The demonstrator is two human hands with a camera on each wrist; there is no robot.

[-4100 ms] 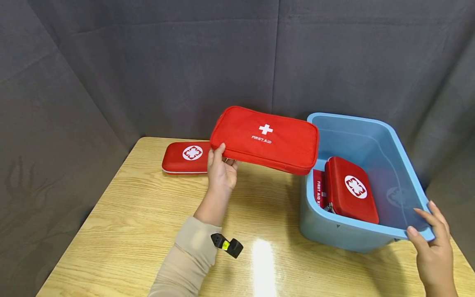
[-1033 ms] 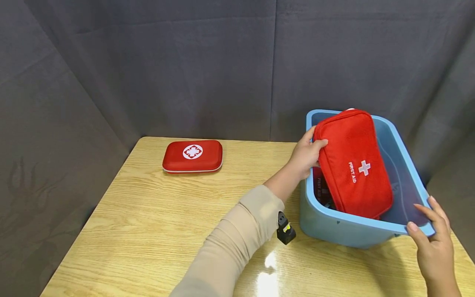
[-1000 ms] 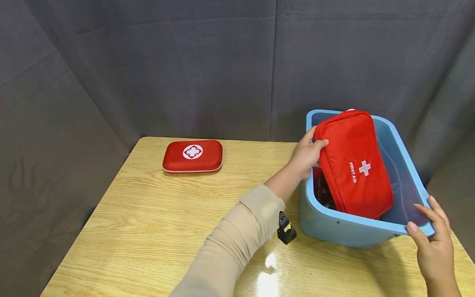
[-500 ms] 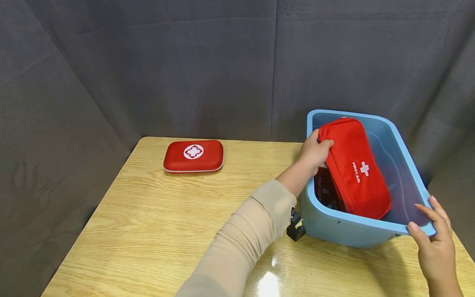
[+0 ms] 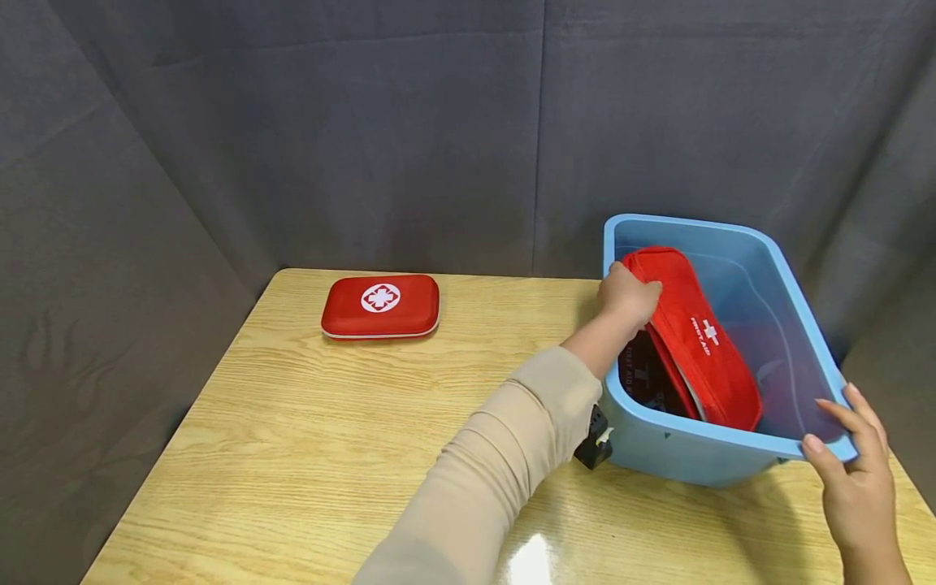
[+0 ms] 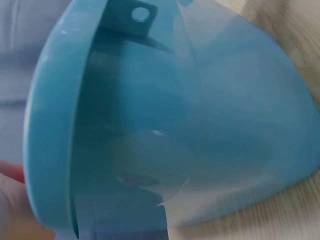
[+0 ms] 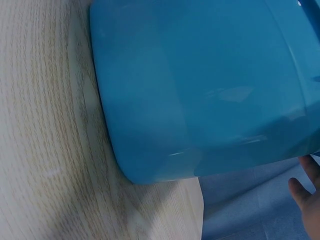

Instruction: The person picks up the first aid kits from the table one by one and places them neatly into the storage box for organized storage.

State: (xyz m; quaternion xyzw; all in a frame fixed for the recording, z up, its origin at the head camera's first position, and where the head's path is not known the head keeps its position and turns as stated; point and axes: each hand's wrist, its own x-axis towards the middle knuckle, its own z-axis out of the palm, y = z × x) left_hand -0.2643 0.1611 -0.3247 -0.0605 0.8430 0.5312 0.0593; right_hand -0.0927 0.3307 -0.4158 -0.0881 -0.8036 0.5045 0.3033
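Inside the blue plastic bin [image 5: 695,447], my left hand [image 5: 630,299] grips the upper left end of a red first aid pouch [image 5: 705,349]. The pouch stands tilted, its white cross and lettering facing up and right. A darker red first aid kit [image 5: 643,378] lies beneath it in shadow, partly covered. My right hand [image 5: 857,479] holds the bin's near right corner, thumb outside and fingers over the rim. In the left wrist view the bin's outer wall [image 6: 240,110] hides most of that hand. Some fingers of the right hand show at the edge of the right wrist view.
A red hard-shell first aid case [image 5: 381,307] with a white emblem lies at the back left of the wooden table [image 5: 292,455]. Grey curtains [image 5: 366,146] hang behind and at both sides.
The left hand has carried the pouch from above the table rightward into the bin, then lower, tilting it more on its edge. My right hand has stayed on the bin's corner.
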